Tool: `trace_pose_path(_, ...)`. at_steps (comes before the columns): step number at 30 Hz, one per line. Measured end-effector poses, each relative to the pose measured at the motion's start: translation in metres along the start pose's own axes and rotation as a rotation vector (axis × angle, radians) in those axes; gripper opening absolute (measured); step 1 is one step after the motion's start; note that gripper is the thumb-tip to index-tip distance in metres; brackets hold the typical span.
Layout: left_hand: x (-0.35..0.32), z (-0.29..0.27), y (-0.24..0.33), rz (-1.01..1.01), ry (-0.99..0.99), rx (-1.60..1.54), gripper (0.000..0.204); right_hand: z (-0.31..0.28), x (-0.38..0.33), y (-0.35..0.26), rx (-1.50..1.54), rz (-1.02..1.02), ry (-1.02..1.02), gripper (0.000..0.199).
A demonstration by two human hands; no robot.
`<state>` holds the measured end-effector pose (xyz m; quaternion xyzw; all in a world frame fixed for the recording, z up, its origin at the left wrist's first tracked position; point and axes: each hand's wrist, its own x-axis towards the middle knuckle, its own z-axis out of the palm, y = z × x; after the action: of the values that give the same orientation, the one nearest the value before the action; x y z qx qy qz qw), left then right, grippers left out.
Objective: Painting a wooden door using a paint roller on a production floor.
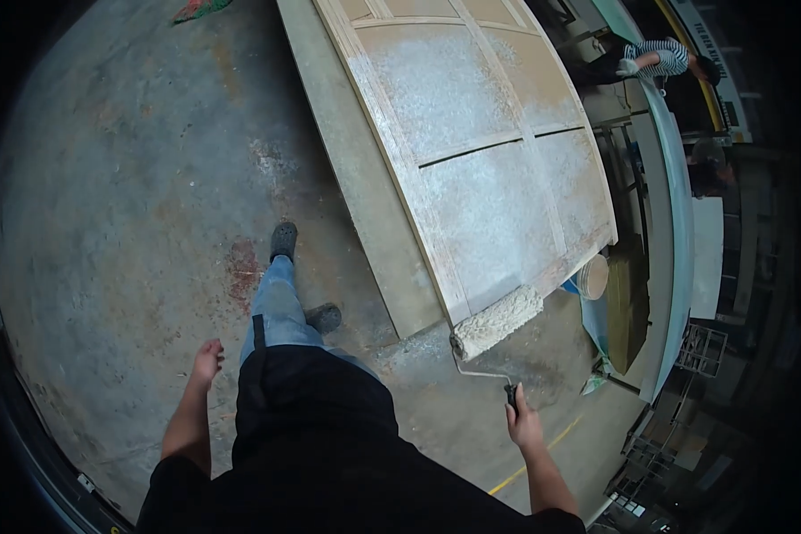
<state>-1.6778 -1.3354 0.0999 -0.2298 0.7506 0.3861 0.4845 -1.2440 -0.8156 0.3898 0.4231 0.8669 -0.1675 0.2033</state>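
In the head view, our right hand (524,425) is wrapped tight around the handle of a paint roller (497,322), which reaches up and away from it to the near corner of a large panelled door (485,151). The roller's long axis lies across the door's lower edge, tilted up to the right, touching the wood. The door slopes away ahead and right of us, over the concrete floor (125,196). Our left hand (207,361) hangs loosely curled and empty beside our left leg, well apart from the roller. A striped-sleeved person (654,60) works far off.
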Motion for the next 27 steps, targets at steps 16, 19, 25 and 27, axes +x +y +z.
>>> trace_pose_path(16,-0.012,-0.02,0.014,-0.126,0.113,-0.301,0.037,-0.112,0.469,-0.358,-0.046,-0.459,0.23,0.058)
trace_pose_path(19,-0.001,-0.021,0.052,-0.088,0.138,-0.298,0.039,-0.131,0.533,-0.443,-0.01,-0.49,0.276,0.051)
trace_pose_path(25,0.005,-0.019,0.112,0.148,0.114,-0.28,0.045,-0.124,0.494,-0.434,0.039,-0.381,0.203,0.052)
trace_pose_path(27,0.009,-0.011,0.121,0.212,0.094,-0.27,0.045,-0.091,0.444,-0.348,0.008,-0.397,0.276,0.056)
